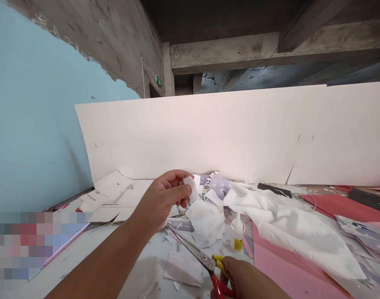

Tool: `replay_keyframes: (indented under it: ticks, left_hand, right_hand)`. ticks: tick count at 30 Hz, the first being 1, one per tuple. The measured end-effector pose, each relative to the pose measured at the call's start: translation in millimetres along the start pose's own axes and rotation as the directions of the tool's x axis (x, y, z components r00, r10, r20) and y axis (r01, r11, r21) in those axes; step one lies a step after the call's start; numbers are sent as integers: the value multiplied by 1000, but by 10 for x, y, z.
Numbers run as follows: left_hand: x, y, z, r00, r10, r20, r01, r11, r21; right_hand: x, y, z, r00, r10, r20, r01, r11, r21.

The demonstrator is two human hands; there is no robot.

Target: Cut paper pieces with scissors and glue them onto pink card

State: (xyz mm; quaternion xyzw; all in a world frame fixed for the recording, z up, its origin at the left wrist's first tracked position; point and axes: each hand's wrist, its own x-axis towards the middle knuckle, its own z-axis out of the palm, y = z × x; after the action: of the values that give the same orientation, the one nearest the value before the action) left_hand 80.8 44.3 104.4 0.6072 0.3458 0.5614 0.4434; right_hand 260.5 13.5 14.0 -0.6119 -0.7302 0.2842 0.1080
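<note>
My left hand is raised over the table, thumb and fingers pinching a small piece of white paper. Lower down, my right hand grips scissors by their red and yellow handles. Their blades look nearly closed and point up and left, below my left hand. A small glue bottle with a yellow label stands upright just beyond my right hand. Between the hands lie a torn white sheet and a pale folded piece of paper.
White fabric lies crumpled at the right over pink paper. Red card is farther right. Flat cardboard pieces lie at the back left. A tall white board stands behind the table, beside a blue wall.
</note>
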Motion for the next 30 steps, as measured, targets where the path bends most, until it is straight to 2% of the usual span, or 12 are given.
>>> replay_keyframes:
  ticks: [2, 5, 9, 11, 13, 15, 18, 21, 22, 25, 30]
  left_hand:
    - [-6, 7, -17, 1000, -2, 25, 1, 1000, 12]
    - [-16, 10, -44, 999, 12, 33, -12, 1000, 22]
    - [-16, 18, -73, 999, 44, 9, -44, 999, 29]
    - [-7, 19, -75, 999, 19, 29, -20, 999, 46]
    - [-5, 22, -60, 995, -39, 89, 31, 996, 86]
    - [-18, 24, -19, 975, -129, 181, 103, 983, 151]
    - [-68, 8, 102, 904, -301, 305, 221, 938, 268]
    - [-129, -50, 251, 819, -426, 385, 303, 890, 341]
    - [-145, -77, 289, 806, -440, 396, 311, 884, 348]
    - [-165, -169, 343, 802, -436, 409, 304, 887, 347]
    - [-132, -294, 314, 797, -435, 418, 312, 890, 332]
  right_hand:
    - [39, 32, 36, 1000, -16, -10, 17, 1000, 24]
    - [64, 87, 100, 992, -70, -104, 94, 964, 247]
    - [66, 147, 147, 950, -258, -175, 311, 752, 581]
    - [63, 151, 151, 913, -362, -189, 390, 638, 664]
    - [52, 133, 139, 887, -417, -196, 416, 540, 732]
    - [34, 100, 109, 888, -409, -212, 400, 455, 796]
    - [-1, 55, 30, 916, -283, -285, 378, 370, 849]
    - [-14, 41, -51, 923, -167, -346, 383, 343, 857]
    - [-10, 44, -71, 924, -144, -354, 382, 339, 860]
    - [20, 60, -103, 925, -105, -364, 377, 359, 854]
    - [67, 104, -133, 917, -101, -386, 389, 445, 807]
